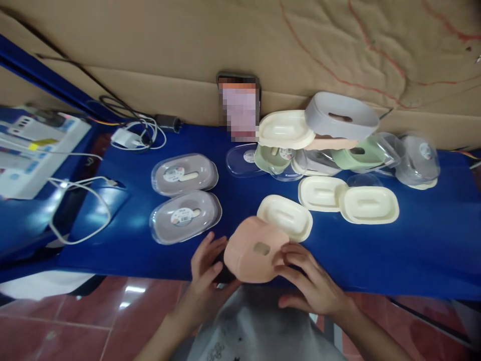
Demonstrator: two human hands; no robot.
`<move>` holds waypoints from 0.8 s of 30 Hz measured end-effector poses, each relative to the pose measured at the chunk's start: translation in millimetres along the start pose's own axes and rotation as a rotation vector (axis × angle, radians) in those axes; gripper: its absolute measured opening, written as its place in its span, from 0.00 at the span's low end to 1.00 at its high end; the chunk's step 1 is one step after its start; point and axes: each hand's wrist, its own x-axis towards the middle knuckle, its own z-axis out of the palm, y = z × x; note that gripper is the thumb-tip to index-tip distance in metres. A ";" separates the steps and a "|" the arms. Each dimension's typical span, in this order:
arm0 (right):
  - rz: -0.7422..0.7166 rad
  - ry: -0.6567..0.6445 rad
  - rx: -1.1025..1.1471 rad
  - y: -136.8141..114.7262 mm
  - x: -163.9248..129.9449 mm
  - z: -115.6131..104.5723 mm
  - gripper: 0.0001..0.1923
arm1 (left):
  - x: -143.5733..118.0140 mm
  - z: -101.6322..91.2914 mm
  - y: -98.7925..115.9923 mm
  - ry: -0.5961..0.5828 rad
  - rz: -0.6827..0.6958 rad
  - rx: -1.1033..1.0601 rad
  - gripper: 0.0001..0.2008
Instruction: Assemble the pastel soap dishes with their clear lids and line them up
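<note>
Holding a pink soap box with two hands at the near edge of the blue table.

The left hand cupped the box's left side, fingers curled and pressed on it. The right hand pinched its right side with thumb and fingertips. The box was tipped, its bottom with a small slot facing up. Just behind it lay a cream tray. Two grey boxes with clear lids sat to the left. More trays and lids were piled farther back, near a phone.
</note>
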 end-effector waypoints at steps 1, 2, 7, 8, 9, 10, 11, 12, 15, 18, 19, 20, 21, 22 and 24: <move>-0.008 -0.010 -0.049 0.4 2.9 0.6 0.25 | 2.7 1.5 -0.4 -0.010 0.000 0.001 0.54; -0.008 -0.001 -0.103 -0.1 5.8 2.6 0.26 | 4.7 2.5 -0.8 -0.025 -0.002 0.006 0.56; 0.070 0.057 -0.241 -7.2 20.5 19.7 0.17 | 11.3 2.5 -2.5 -0.124 -0.113 0.052 0.59; 0.080 0.065 -0.244 -7.3 22.5 20.2 0.15 | 13.8 1.4 -2.2 -0.140 -0.123 0.077 0.58; 0.074 0.069 -0.243 -6.6 23.7 18.8 0.13 | 16.9 0.0 -1.6 -0.165 -0.118 0.110 0.56; 0.055 0.069 -0.239 -5.2 24.0 15.9 0.12 | 20.4 -1.4 -0.8 -0.195 -0.098 0.151 0.53; 0.028 0.058 -0.230 -3.3 23.3 11.9 0.12 | 23.9 -2.9 0.0 -0.226 -0.072 0.190 0.48; 0.004 0.040 -0.218 -1.1 21.8 7.3 0.11 | 27.3 -4.1 0.7 -0.254 -0.049 0.224 0.43; -0.023 -0.026 -0.190 4.5 14.1 -3.4 0.11 | 34.3 -6.3 2.0 -0.291 0.003 0.246 0.32; -0.003 -0.065 -0.224 4.9 6.0 -3.5 0.13 | 36.3 -6.9 1.7 -0.356 -0.011 0.194 0.26; 0.002 -0.073 -0.247 3.7 3.7 -1.5 0.15 | 36.0 -7.1 1.3 -0.373 -0.017 0.181 0.25; 0.008 -0.079 -0.270 2.0 1.7 1.0 0.17 | 35.4 -7.4 0.7 -0.381 -0.017 0.172 0.23; 0.013 -0.085 -0.292 -0.1 0.0 3.9 0.18 | 34.4 -7.5 -0.1 -0.384 -0.011 0.167 0.22; 0.018 -0.084 -0.310 -2.2 -1.2 7.0 0.19 | 33.1 -7.6 -1.1 -0.382 0.000 0.164 0.21; 0.021 -0.065 -0.330 -5.8 -2.5 12.8 0.21 | 30.2 -7.3 -3.6 -0.377 0.011 0.158 0.20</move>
